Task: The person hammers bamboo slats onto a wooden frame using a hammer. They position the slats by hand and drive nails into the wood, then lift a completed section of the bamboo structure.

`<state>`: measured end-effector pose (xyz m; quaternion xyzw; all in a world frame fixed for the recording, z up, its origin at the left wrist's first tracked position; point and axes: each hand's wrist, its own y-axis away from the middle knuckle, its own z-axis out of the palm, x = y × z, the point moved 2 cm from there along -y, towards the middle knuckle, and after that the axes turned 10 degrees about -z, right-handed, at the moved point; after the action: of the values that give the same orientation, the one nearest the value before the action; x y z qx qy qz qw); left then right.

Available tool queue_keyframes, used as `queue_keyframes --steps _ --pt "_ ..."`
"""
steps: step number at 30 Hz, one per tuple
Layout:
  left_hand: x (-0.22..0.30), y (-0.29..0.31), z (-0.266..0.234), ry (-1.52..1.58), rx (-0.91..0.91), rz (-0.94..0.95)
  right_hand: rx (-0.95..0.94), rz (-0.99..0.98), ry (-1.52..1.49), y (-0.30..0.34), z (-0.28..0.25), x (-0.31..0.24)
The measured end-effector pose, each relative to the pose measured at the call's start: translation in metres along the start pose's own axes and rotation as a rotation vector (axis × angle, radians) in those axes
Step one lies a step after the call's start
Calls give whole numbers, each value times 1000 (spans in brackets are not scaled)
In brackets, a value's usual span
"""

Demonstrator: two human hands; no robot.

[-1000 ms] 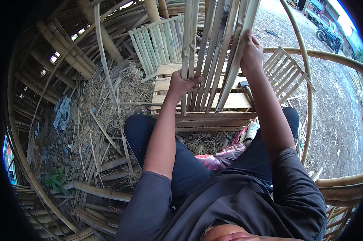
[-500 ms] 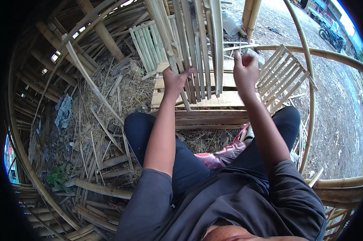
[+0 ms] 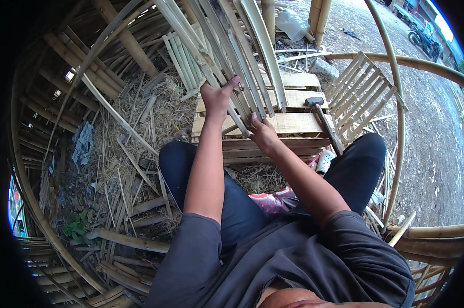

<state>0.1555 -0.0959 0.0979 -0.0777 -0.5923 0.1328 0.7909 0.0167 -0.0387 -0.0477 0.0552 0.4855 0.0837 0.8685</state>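
Note:
A panel of narrow bamboo slats (image 3: pixel 240 41) stands tilted in front of me, leaning to the left. My left hand (image 3: pixel 216 97) is wrapped round its left edge. Lower down, my right hand (image 3: pixel 264 134) grips the bottom ends of the slats, thumb up; its fingertips are partly hidden behind them. Below the panel is a low wooden slatted bench (image 3: pixel 298 126). A hammer (image 3: pixel 314 101) lies on its right side, the handle reaching toward my right knee.
A smaller slatted bamboo panel (image 3: pixel 363 90) leans right of the bench, and another greenish one (image 3: pixel 183 61) stands behind at left. Curved bamboo poles (image 3: pixel 393 102) arch on the right. Bamboo scraps and shavings (image 3: pixel 139 118) litter the left ground. A motorcycle (image 3: pixel 424 43) stands far right.
My right hand has come down and left from above the bench onto the slats' bottom ends. The panel has tipped further left. The hammer is now uncovered.

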Motion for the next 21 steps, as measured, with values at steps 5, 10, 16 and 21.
queue_keyframes --steps 5,10,16,21 --pt "15 -6 -1 75 50 63 -9 -151 -257 -5 13 -13" --pt "22 -11 -7 70 111 99 -69 -187 -360 -3 32 -39" --pt "19 -21 -2 172 150 86 -12 -323 -284 -31 24 -42" --pt "11 -35 -12 30 100 -30 -17 -353 -278 -38 19 -56"
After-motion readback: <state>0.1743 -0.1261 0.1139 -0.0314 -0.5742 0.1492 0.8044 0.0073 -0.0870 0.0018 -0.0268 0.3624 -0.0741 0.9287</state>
